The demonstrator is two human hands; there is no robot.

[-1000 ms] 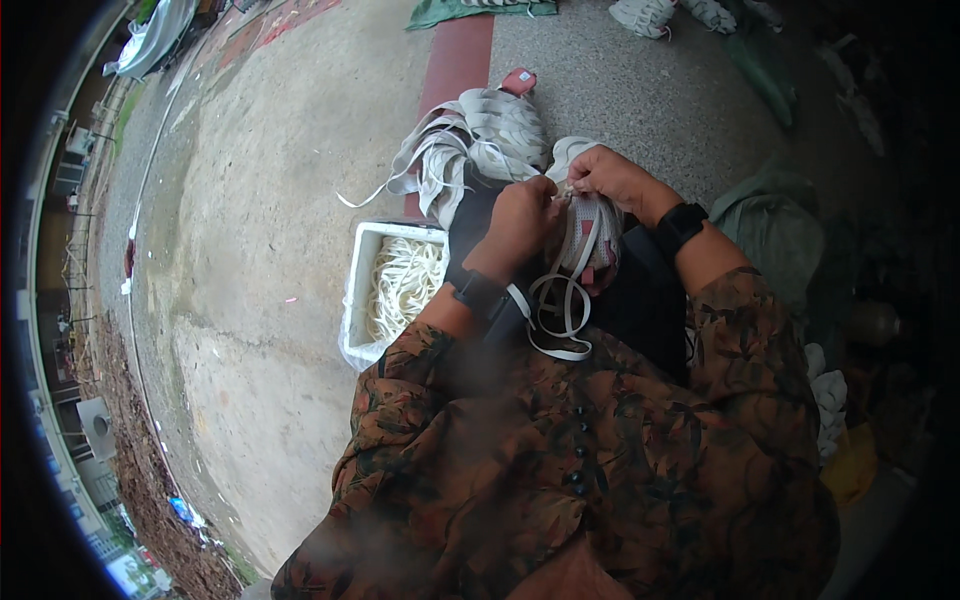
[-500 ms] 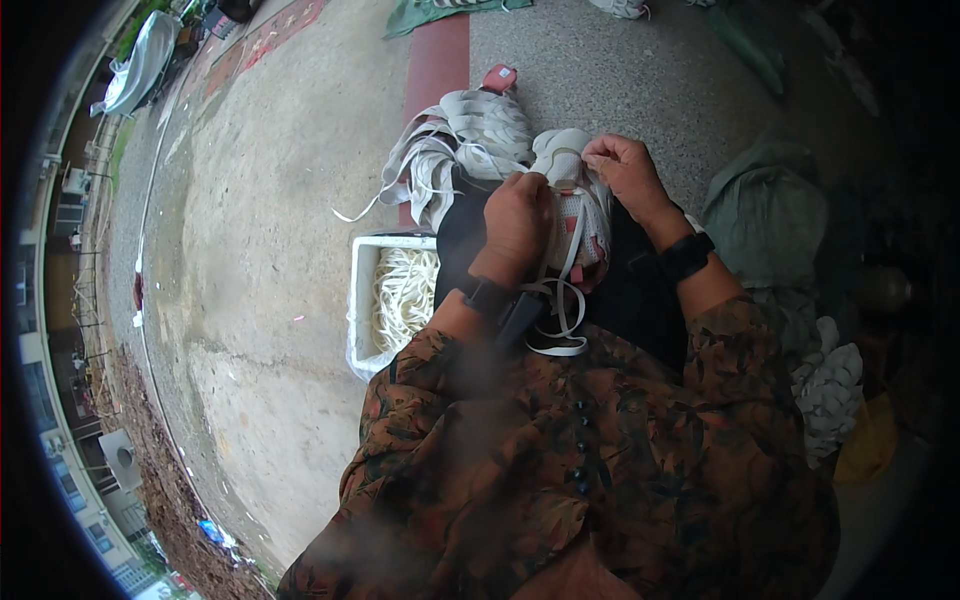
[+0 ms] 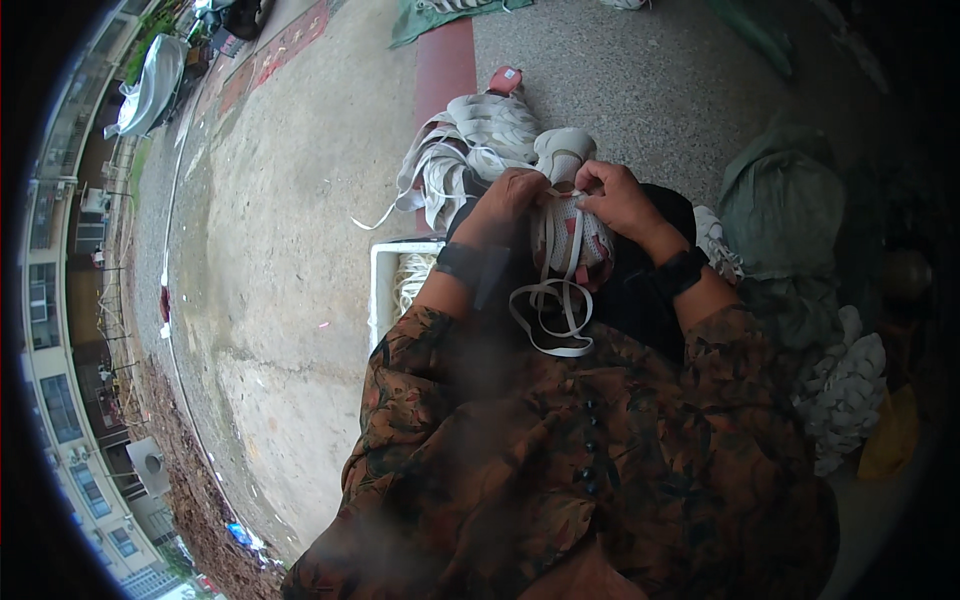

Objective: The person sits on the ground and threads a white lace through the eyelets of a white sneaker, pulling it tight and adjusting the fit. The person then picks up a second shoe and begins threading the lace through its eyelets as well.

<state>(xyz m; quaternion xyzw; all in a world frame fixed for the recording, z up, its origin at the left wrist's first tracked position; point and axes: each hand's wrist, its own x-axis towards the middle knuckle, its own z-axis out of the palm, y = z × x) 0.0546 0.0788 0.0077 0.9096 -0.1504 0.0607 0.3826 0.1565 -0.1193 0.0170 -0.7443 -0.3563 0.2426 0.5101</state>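
Note:
A white mesh shoe upper with pink parts (image 3: pixel 566 236) lies across my lap, its rounded white end (image 3: pixel 563 152) pointing away from me. My left hand (image 3: pixel 508 198) is closed on the upper's left edge, fingertips partly hidden. From the right, my right hand (image 3: pixel 618 203) pinches at the lace opening; it seems to hold the shoelace, though the tip is too small to make out. The hands are close together, a pale strip between them. A flat white shoelace (image 3: pixel 556 318) runs down from the upper and hangs in loose loops against my shirt.
Beyond my left hand lies a pile of white shoe uppers (image 3: pixel 485 130) with trailing laces. A white box (image 3: pixel 383 285) of laces stands left of my lap. At the right are a grey-green sack (image 3: pixel 775 215), more white pieces (image 3: pixel 845 395) and a yellow item (image 3: pixel 890 435).
My right hand has come down and nearer to me, from the upper's far end to the lace opening. My left hand has shifted slightly left. My left forearm now covers more of the box.

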